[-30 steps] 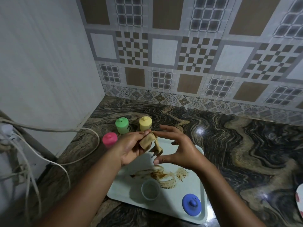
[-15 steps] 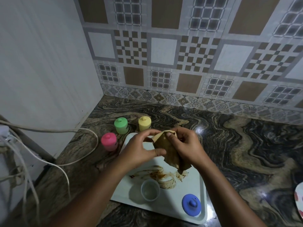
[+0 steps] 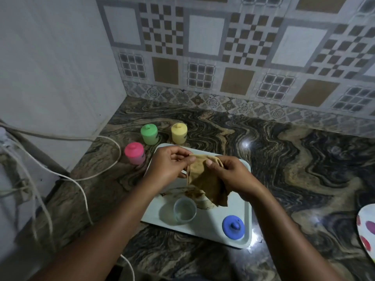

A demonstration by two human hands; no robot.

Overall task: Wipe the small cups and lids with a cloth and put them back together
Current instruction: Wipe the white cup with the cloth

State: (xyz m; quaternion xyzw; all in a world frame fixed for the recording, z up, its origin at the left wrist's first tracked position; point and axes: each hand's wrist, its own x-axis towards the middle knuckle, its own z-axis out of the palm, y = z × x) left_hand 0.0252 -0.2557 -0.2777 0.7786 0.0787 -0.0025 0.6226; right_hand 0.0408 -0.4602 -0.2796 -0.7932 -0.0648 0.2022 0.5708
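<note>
Both hands hold a brown cloth (image 3: 205, 179) over the pale tray (image 3: 241, 203). My left hand (image 3: 170, 165) pinches its upper left edge and my right hand (image 3: 229, 171) pinches the upper right edge, so the cloth hangs spread between them. Below it on the tray stands a small clear cup (image 3: 184, 209) without a lid. A blue lid (image 3: 233, 227) lies at the tray's near right corner. Three lidded cups stand on the counter behind the tray: pink (image 3: 134, 153), green (image 3: 149, 134), yellow (image 3: 179, 133).
White cables (image 3: 81, 179) loop over the counter at the left beside a grey wall. The marbled counter (image 3: 304, 169) stretches to the right. A plate with red spots (image 3: 367, 232) shows at the right edge. A tiled wall stands behind.
The cloth was bunched small between my hands a second ago. Now it is unfolded and hangs wide, with my hands apart at its top edge.
</note>
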